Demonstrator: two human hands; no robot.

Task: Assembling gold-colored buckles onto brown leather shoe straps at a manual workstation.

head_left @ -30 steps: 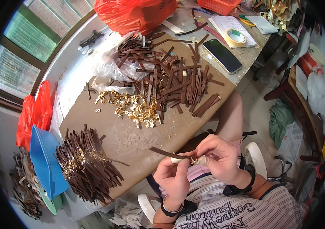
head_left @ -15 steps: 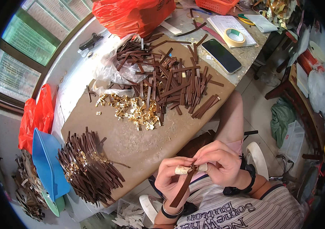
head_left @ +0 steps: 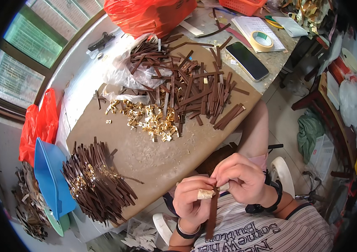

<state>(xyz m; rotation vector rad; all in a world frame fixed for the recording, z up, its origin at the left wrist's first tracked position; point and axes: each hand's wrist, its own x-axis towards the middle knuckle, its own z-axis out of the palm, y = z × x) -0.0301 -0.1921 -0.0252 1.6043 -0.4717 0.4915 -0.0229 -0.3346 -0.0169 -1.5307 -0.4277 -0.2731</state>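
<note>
Close to my body, off the table's near edge, both hands meet at the top end of a dark brown leather strip point(head_left: 213, 213). My left hand point(head_left: 192, 198) pinches that end, with a pale wrap on one finger, and the strip hangs down beside it. The fingers of my right hand point(head_left: 240, 179) are closed on the same end from the other side; whether a small metal piece sits between them is hidden. On the table lie a heap of gold metal clasps point(head_left: 155, 122), a pile of loose brown strips point(head_left: 203, 90) and a bundle of strips fitted with gold clasps point(head_left: 98, 180).
A blue plastic bin point(head_left: 52, 178) stands by the table's left end, near a red bag point(head_left: 40, 126). Toward the back are a large red bag point(head_left: 149, 17), a clear plastic bag point(head_left: 121, 69), a phone point(head_left: 247, 61), a tape roll point(head_left: 262, 40) and a notepad point(head_left: 245, 25).
The strip has swung from slanting down-left to hanging nearly straight down. My left hand has turned slightly, and both hands still grip the strip's end.
</note>
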